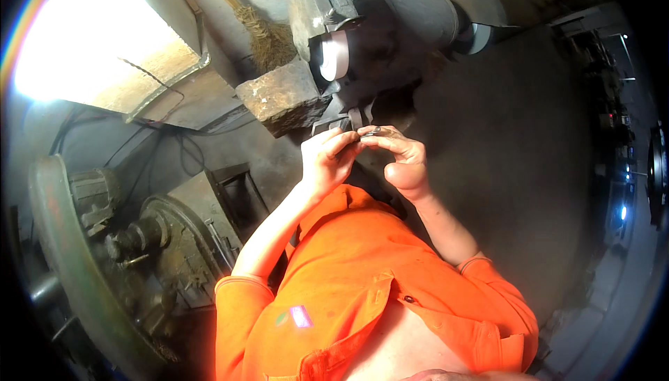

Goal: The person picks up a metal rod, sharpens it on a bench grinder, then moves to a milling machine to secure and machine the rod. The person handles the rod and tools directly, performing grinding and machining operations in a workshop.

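Both hands meet in front of my body, fingertips almost together. My left hand (326,161) is closed, thumb and fingers pinched at one end of a small dark metal piece (371,132). From the other side my right hand (403,164) pinches the same piece, its fingers bent round it. The fingers cover most of the piece, so its exact kind cannot be made out. Just beyond the fingertips is a dark machine with a small metal ledge (333,125). Above it stands a round grey wheel (306,15), which looks like a grinding wheel.
A rough stone-like block (279,95) sits left of the wheel, with a straw broom (268,36) behind it. A grey cylinder (418,15) extends right from the machine. Old machinery with a big green rim (59,242) stands at left, below a brightly lit box (167,74). Loose cables (188,151) hang nearby.
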### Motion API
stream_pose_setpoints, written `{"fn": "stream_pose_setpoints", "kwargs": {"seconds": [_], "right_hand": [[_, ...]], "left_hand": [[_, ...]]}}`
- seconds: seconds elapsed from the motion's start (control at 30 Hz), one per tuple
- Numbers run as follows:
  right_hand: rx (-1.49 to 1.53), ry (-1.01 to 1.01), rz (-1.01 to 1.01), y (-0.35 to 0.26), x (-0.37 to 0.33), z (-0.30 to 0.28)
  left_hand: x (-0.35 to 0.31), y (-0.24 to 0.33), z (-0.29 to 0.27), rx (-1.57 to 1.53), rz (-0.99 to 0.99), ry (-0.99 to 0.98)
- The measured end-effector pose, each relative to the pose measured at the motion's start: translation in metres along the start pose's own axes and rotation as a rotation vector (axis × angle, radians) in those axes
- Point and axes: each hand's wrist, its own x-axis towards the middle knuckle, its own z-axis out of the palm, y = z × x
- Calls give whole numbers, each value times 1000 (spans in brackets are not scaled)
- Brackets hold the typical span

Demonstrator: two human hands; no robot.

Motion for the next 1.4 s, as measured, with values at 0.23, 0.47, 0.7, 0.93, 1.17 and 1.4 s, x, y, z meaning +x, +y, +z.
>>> {"fn": "stream_pose_setpoints", "kwargs": {"seconds": [0.23, 0.47, 0.7, 0.93, 1.17, 1.4], "right_hand": [[-115, 30, -70, 11, 9, -14], [-31, -42, 12, 32, 39, -29], [-51, -114, -1, 61, 61, -48], [-59, -192, 5, 77, 70, -56], [-120, -263, -75, 79, 75, -54], [-49, -216, -79, 64, 65, -35]], "left_hand": [[-1, -8, 18, -200, -244, -91], [13, -17, 28, -169, -458, -152], [12, -40, 53, -126, -545, -96], [7, -60, 63, -14, -501, -77], [7, -60, 58, 57, -405, -5], [3, -50, 39, 83, -357, -5]]}}
